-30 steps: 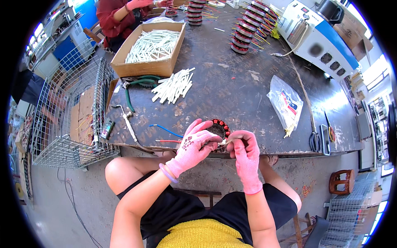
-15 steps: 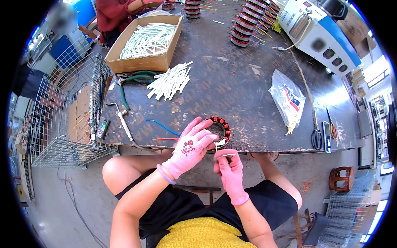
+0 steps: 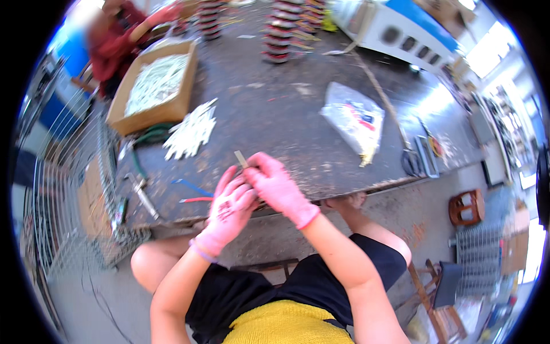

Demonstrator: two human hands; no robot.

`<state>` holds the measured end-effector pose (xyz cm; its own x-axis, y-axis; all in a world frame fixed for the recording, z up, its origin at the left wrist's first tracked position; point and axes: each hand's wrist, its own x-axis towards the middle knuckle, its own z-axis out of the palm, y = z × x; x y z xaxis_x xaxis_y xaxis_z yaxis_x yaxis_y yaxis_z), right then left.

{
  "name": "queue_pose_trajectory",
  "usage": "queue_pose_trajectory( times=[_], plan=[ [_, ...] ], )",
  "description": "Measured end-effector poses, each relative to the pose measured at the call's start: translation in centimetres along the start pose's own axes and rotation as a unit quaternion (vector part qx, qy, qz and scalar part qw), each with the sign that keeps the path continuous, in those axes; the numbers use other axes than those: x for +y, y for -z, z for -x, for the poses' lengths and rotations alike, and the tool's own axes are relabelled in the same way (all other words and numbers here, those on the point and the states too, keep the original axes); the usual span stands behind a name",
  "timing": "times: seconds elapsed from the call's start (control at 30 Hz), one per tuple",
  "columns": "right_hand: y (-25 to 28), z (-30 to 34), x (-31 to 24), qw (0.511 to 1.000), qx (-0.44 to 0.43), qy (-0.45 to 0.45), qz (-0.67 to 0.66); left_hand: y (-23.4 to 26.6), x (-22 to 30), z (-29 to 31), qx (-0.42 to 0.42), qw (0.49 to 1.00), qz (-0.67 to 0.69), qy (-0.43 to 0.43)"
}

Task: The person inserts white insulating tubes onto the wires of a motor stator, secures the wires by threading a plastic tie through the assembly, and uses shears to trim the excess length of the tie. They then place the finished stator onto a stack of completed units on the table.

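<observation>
My left hand [image 3: 228,212], in a pink glove, curls at the table's front edge around a wound motor stator, which the gloves now almost wholly hide. A blue wire [image 3: 192,185] and a red wire [image 3: 196,199] stick out to the left beside it. Close against those fingers, my pink-gloved right hand [image 3: 278,186] is closed in a pinch. A narrow pale flat strip [image 3: 240,159] juts up from its fingertips. Motion blur softens both hands.
Left of centre lie white sleeve pieces [image 3: 192,129], near a cardboard box [image 3: 186,94] of more. Green-handled pliers [image 3: 152,136] lie close by. A plastic bag [image 3: 354,117] and scissors [image 3: 411,162] are at right. Stacked stators [image 3: 278,34] stand behind; a person in red [image 3: 112,49] sits far left.
My view has turned, shifting the table contents left. My right hand has risen from below the stator to its upper right, beside the left fingers. The ring, visible before, is now covered.
</observation>
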<state>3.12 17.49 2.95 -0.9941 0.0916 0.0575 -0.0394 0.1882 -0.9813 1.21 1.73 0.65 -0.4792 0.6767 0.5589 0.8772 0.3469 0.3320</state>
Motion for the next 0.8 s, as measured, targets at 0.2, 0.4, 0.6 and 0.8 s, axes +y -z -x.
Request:
queue_pose_trajectory(
  times=[0.2, 0.4, 0.6, 0.8],
  plan=[
    [8.5, 4.5, 0.0, 0.991, 0.125, 0.011, 0.044, 2.4, -0.2, -0.8, -0.095, 0.995, 0.023, -0.034],
    [21.5, 8.9, 4.4, 0.794, 0.239, 0.070, 0.555, 4.2, -1.2, -1.3, -0.139, 0.988, -0.016, -0.068],
    [23.8, 6.6, 4.9, 0.749, 0.065, 0.115, 0.649, 4.1, -0.9, -2.2, -0.134, 0.988, -0.003, -0.079],
    [25.1, 6.3, 5.8, 0.794, 0.070, 0.190, 0.574, 2.3, 1.1, -2.6, -0.099, 0.994, -0.015, -0.052]
  ],
)
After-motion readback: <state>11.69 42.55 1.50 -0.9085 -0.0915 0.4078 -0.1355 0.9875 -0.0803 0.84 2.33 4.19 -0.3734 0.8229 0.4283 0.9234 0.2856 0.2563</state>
